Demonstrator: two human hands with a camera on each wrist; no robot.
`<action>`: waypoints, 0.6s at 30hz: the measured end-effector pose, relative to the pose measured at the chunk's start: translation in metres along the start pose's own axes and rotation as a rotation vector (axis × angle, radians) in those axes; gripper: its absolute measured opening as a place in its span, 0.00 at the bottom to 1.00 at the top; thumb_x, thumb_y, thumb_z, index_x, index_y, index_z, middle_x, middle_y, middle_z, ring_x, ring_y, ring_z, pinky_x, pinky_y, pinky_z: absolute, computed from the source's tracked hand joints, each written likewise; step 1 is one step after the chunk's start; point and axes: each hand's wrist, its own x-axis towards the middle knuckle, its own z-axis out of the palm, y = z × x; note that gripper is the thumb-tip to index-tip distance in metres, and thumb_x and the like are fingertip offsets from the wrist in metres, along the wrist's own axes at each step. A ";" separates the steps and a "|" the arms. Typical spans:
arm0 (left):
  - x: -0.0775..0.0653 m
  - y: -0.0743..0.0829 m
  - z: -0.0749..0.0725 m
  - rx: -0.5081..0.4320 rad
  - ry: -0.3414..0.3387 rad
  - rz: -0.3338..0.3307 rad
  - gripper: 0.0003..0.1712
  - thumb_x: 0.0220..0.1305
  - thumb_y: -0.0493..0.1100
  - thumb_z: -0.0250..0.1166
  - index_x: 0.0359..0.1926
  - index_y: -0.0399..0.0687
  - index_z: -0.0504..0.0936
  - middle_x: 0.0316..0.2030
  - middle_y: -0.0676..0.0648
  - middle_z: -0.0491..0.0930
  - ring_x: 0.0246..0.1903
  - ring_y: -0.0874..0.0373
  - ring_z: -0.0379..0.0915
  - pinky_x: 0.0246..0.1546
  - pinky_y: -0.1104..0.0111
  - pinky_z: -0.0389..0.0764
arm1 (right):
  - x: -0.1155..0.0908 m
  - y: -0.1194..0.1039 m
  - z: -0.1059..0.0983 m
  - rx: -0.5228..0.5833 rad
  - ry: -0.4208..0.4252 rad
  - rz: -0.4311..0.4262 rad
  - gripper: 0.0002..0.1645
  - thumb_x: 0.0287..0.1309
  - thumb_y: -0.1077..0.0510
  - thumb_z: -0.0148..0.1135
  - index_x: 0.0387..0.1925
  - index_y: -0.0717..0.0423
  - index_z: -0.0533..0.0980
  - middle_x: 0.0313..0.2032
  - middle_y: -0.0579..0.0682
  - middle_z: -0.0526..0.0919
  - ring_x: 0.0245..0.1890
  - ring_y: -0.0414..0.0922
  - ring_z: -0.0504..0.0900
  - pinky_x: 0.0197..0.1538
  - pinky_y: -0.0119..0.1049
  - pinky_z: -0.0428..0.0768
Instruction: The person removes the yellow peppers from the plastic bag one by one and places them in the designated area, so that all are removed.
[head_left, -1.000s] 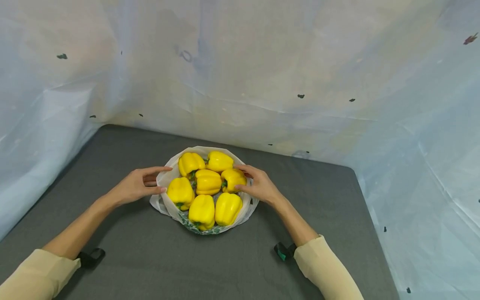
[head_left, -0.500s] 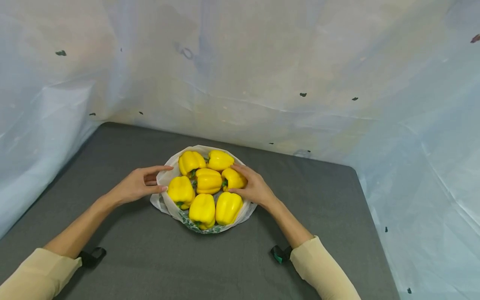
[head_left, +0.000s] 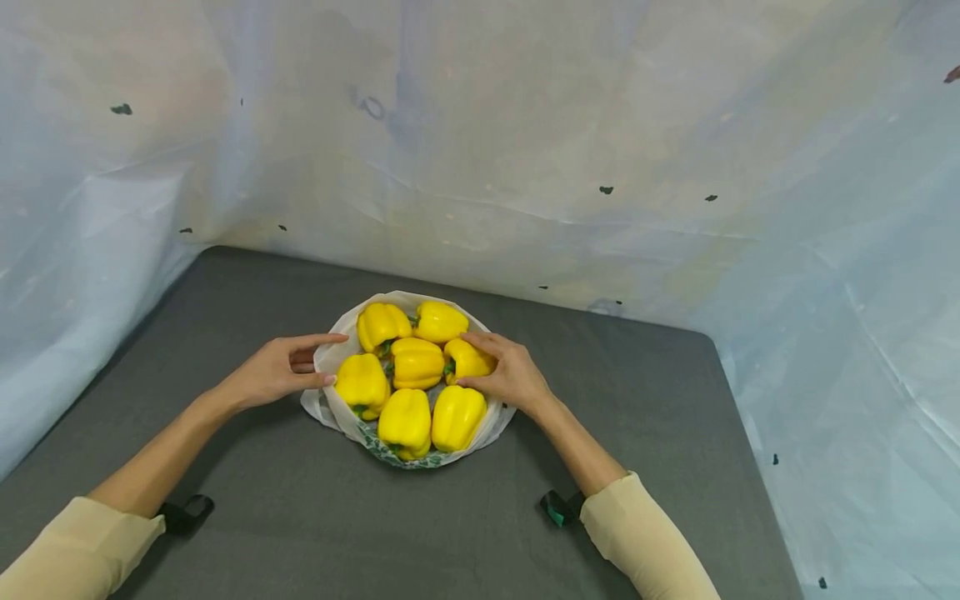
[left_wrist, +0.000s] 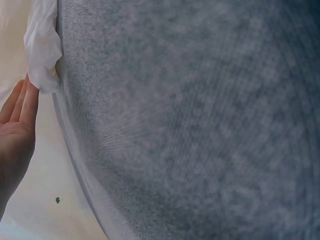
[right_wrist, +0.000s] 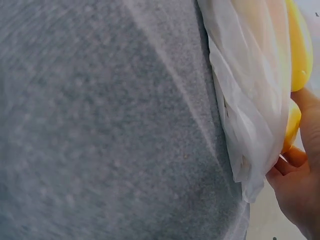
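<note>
A white bag (head_left: 327, 358) is lying open on the grey desk (head_left: 607, 408), and seven yellow peppers (head_left: 417, 363) are resting inside it, one in the middle and six around that one. The left hand (head_left: 272, 373) is touching the bag's left rim; its forefinger is reaching straight over the edge, its thumb is meeting the rim lower down, and the two are standing apart. At the bag's right side, the right hand (head_left: 514, 375) is holding the right-hand pepper (head_left: 467, 360), its thumb and fingers closing around the pepper from opposite sides. Green print (head_left: 384, 451) is showing along the bag's near edge. Nearer the person than the bag, pale yellow sleeves (head_left: 645, 533) are covering the forearms, and black straps (head_left: 185, 515) are sticking out by the cuffs. Translucent sheeting (head_left: 487, 150) is hanging behind the bag.
</note>
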 end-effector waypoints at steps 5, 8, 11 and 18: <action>0.001 -0.001 0.000 0.007 -0.007 0.006 0.39 0.63 0.44 0.71 0.72 0.45 0.67 0.66 0.36 0.69 0.55 0.48 0.77 0.46 0.70 0.80 | 0.000 -0.001 -0.005 -0.007 -0.001 0.015 0.44 0.49 0.39 0.76 0.68 0.41 0.72 0.62 0.47 0.76 0.56 0.43 0.77 0.56 0.39 0.77; 0.001 -0.001 0.000 0.002 -0.008 0.004 0.39 0.63 0.44 0.71 0.72 0.45 0.67 0.66 0.36 0.69 0.56 0.47 0.77 0.47 0.70 0.80 | 0.001 -0.004 -0.010 0.005 0.011 0.009 0.44 0.49 0.40 0.76 0.68 0.43 0.72 0.62 0.47 0.76 0.57 0.43 0.77 0.56 0.39 0.76; 0.000 0.000 -0.002 0.008 -0.005 -0.007 0.39 0.63 0.45 0.71 0.72 0.46 0.68 0.53 0.37 0.80 0.46 0.53 0.81 0.40 0.71 0.80 | 0.002 -0.004 -0.015 0.025 0.037 -0.014 0.45 0.50 0.41 0.76 0.69 0.46 0.71 0.62 0.46 0.75 0.58 0.44 0.76 0.57 0.39 0.76; 0.003 0.003 -0.001 0.020 -0.006 0.010 0.36 0.62 0.43 0.71 0.70 0.44 0.70 0.14 0.56 0.56 0.15 0.65 0.53 0.18 0.68 0.65 | -0.001 -0.001 -0.027 0.085 0.068 -0.033 0.44 0.50 0.44 0.77 0.68 0.46 0.72 0.63 0.46 0.75 0.58 0.45 0.75 0.57 0.41 0.76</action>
